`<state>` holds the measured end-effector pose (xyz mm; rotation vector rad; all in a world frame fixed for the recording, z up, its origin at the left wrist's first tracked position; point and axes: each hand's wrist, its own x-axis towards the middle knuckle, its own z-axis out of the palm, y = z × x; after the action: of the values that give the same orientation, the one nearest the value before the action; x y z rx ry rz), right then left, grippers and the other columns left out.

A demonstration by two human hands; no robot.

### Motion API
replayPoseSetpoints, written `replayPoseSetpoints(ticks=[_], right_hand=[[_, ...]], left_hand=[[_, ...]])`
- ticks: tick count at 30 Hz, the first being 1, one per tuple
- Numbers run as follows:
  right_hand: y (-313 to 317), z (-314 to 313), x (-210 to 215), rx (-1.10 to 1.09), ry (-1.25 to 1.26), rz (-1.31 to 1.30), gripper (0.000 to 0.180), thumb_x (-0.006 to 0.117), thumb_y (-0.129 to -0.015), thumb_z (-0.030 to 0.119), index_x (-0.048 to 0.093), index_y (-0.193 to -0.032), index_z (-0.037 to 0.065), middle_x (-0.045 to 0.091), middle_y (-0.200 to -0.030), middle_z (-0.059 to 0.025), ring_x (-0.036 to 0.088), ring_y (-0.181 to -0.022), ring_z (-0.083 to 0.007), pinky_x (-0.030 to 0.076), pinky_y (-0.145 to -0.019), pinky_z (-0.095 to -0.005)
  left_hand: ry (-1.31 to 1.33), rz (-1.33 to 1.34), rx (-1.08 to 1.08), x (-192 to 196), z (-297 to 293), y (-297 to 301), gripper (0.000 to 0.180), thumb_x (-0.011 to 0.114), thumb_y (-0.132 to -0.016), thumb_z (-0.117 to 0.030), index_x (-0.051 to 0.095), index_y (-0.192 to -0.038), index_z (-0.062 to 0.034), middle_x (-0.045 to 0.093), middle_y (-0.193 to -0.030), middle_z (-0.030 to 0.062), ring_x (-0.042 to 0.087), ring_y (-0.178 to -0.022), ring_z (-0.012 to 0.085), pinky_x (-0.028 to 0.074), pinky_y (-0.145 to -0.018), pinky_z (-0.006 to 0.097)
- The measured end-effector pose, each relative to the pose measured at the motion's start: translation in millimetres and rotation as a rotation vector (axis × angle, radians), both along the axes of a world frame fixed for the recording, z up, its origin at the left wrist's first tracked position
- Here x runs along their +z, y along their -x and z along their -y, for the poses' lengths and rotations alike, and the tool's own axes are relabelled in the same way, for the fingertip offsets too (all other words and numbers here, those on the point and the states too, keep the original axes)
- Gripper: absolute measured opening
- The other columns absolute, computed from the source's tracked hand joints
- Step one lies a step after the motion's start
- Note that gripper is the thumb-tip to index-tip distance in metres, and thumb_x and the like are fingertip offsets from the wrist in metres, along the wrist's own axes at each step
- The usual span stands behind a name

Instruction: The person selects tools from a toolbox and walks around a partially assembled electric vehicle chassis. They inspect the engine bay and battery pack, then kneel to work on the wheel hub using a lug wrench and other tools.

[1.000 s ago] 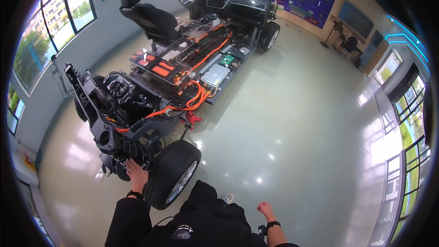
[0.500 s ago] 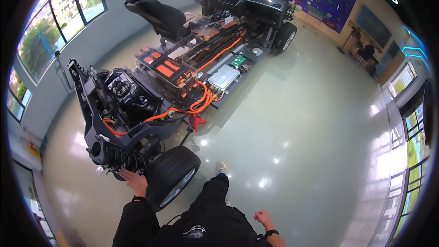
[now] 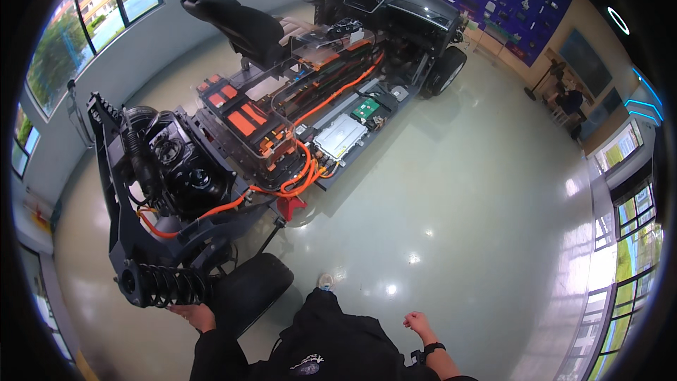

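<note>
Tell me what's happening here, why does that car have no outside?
I can't tell why, but a person in black stands beside a bare car with its insides showing. Their left hand is at the big black spring next to a wheel; whether it grips or just touches is hard to see. Their right hand hangs over the floor, fingers curled in, away from the car. Orange cables lie further along the car.

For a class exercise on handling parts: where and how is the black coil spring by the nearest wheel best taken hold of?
Probably around the middle of the coil spring, coming from the person's side, where the left hand is. Its rounded coils are exposed there, between the round mount at one end and the tyre near the other.
</note>
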<state>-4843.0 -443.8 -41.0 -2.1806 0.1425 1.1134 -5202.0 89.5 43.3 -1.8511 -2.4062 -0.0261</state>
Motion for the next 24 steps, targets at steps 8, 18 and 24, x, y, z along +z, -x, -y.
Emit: replayPoseSetpoints(ticks=[8,18,24], right_hand=[[-99.7,-86.5,32.3,0.228,-0.179,0.084,0.021,0.053,-0.082,0.019,0.060,-0.086,-0.001,0.064,-0.073,-0.0081,0.062,-0.065,-0.0153,0.049,-0.062,-0.0267],[-239.6,-50.2,-9.2,0.299,-0.119,-0.013,0.022,0.053,-0.081,0.019,0.060,-0.087,-0.001,0.064,-0.074,-0.0084,0.062,-0.065,-0.0154,0.049,-0.061,-0.0282],[-345.6,6.7,-20.4,0.059,-0.049,-0.064,0.019,0.053,-0.081,0.022,0.060,-0.085,0.004,0.065,-0.073,-0.0067,0.061,-0.063,-0.0142,0.046,-0.054,-0.0263]], left_hand=[[-0.260,0.039,-0.021,-60.6,-16.8,-7.8,0.090,0.062,-0.073,-0.015,-0.002,-0.130,0.0142,0.004,-0.136,0.0355,0.038,-0.119,0.0387,0.037,-0.097,0.038],[0.914,0.374,-0.575,-105.2,60.9,-232.9,0.024,0.057,-0.070,-0.022,0.067,-0.084,-0.0044,0.065,-0.079,0.0167,0.063,-0.080,0.0298,0.050,-0.075,0.035],[0.744,0.537,-0.802,-52.8,120.3,-411.6,0.020,0.056,-0.071,-0.023,0.068,-0.077,-0.0083,0.063,-0.073,0.0153,0.062,-0.073,0.0311,0.049,-0.069,0.038]])
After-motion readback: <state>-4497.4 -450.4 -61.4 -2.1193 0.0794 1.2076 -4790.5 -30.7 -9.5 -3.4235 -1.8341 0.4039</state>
